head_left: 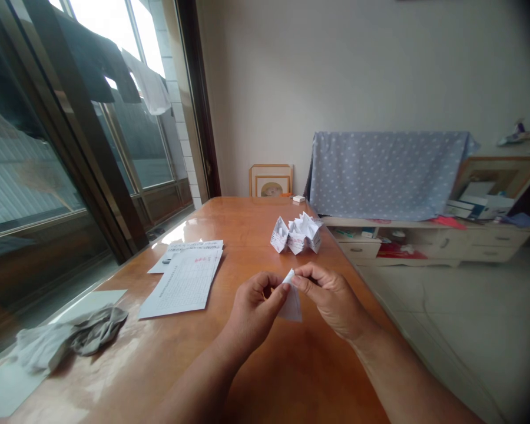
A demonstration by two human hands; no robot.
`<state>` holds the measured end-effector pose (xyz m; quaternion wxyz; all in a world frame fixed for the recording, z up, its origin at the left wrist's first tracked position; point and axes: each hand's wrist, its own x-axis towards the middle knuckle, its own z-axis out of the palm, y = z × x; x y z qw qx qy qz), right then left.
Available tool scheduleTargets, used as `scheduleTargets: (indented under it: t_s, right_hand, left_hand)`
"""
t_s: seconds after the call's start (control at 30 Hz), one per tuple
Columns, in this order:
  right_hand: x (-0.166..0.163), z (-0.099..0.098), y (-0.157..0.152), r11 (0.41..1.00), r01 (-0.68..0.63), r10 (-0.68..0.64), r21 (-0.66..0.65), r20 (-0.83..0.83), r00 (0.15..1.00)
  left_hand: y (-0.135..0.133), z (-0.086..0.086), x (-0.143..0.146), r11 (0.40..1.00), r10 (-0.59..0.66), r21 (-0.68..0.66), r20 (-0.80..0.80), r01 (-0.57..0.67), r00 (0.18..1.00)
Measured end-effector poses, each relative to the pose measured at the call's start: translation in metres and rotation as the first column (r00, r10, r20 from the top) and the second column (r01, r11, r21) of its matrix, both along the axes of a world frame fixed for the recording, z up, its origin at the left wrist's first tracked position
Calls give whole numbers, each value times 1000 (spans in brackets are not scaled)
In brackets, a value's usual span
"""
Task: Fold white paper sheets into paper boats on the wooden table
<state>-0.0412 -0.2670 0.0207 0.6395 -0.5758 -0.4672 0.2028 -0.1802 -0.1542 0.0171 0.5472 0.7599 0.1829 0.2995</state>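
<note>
Both my hands hold one small folded piece of white paper above the wooden table. My left hand pinches its left side between thumb and fingers. My right hand pinches the top corner from the right. Farther back on the table stands a cluster of folded paper boats, apart from my hands.
A stack of printed sheets lies to the left, and a crumpled grey cloth on a white sheet sits near the window. A small white box and picture frames are at the far end. A low cabinet under a dotted blue cloth stands right.
</note>
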Motion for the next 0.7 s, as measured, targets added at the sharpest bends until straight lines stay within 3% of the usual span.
scheduleTargets:
  t_s: [0.17, 0.33, 0.7]
  right_hand:
    - [0, 0, 0, 1000, -4, 4, -18, -15, 1000]
    - [1, -4, 2, 997, 74, -74, 2, -53, 996]
    - [-3, -7, 3, 998, -49, 44, -30, -158, 987]
  left_hand:
    - [-4, 6, 0, 992, -12, -123, 14, 14, 1000]
    - [-3, 4, 2, 984, -42, -172, 30, 47, 999]
    - [-4, 2, 1, 976, -101, -193, 0, 99, 995]
